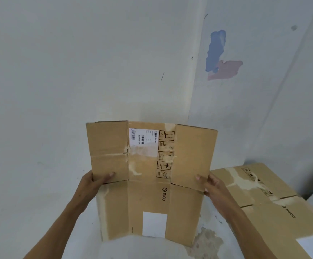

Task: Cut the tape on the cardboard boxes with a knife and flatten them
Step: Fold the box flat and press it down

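Head view: a flattened brown cardboard box (150, 176) is held upright in front of the person, broad face toward the camera, between both hands; its panels bend slightly along the vertical creases, the side flaps angled a little toward the viewer; the lower edge sits near the bottom of the frame, against the person's pale clothing.

Left hand (94, 181) grips the left edge of the flattened box at mid-height; thumb curled over the front face, remaining fingers hidden behind the panel.

Right hand (210, 184) grips the right edge at about the same height; thumb on the front face, fingers wrapped round the edge, fingertips partly visible.

Surface of the held box: white barcode label (142, 136) at upper centre; a column of black handling symbols (165, 154) just right of it; black "PICO" print (164, 194) below the symbols; blank white sticker (154, 224) near the bottom; pale torn patches where the top layer has been stripped.

A second brown cardboard box (264, 199) lies at lower right, beside and behind the right hand, carrying the same print and torn streaks; whether it is flattened cannot be told.

Background: pale grey wall (77, 62) with a blue and pink paint patch (221, 55) at upper right.
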{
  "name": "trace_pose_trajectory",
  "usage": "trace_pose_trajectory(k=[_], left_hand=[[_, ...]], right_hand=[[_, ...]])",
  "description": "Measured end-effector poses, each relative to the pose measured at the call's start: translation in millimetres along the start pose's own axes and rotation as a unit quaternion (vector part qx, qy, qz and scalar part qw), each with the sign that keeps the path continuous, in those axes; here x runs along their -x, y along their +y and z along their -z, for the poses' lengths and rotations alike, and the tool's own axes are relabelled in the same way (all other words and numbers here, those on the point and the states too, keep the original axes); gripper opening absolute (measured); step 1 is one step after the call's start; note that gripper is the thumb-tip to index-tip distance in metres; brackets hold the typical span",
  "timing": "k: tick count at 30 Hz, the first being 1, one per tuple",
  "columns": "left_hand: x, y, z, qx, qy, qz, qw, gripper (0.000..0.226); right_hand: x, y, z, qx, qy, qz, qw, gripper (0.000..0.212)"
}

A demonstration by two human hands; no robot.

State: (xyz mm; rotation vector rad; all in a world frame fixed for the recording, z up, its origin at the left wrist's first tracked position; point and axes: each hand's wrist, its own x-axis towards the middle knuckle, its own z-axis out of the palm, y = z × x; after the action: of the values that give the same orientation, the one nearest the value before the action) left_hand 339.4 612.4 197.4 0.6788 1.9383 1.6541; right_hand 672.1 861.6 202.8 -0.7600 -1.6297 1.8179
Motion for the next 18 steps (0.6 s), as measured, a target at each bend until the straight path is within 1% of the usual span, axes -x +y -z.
trace_pose_trajectory(k=[3,5,10,12,15,18], left_hand=[[3,-13,0,0.034,0.014,0.026,0.999,0.049],[7,-20,-4,0.029,0.018,0.032,0.999,0.052],[9,-15,-16,-0.005,0.037,0.013,0.999,0.045],[11,-6,-20,-0.011,0.058,0.003,0.998,0.039],[16,17,-29,-0.002,0.087,-0.024,0.996,0.034],[23,52,-40,-0.035,0.072,-0.057,0.995,0.043]], right_hand=[[8,23,-7,0.02,-0.006,-0.003,1.0,0.04],[10,39,-13,0.03,0.004,-0.005,1.0,0.042],[1,59,-29,0.046,0.121,0.002,0.992,0.03],[-3,57,-30,0.049,0.143,0.004,0.989,0.028],[-1,55,-22,-0.003,0.138,-0.019,0.99,0.034],[8,61,-10,-0.072,0.129,-0.057,0.987,0.041]])
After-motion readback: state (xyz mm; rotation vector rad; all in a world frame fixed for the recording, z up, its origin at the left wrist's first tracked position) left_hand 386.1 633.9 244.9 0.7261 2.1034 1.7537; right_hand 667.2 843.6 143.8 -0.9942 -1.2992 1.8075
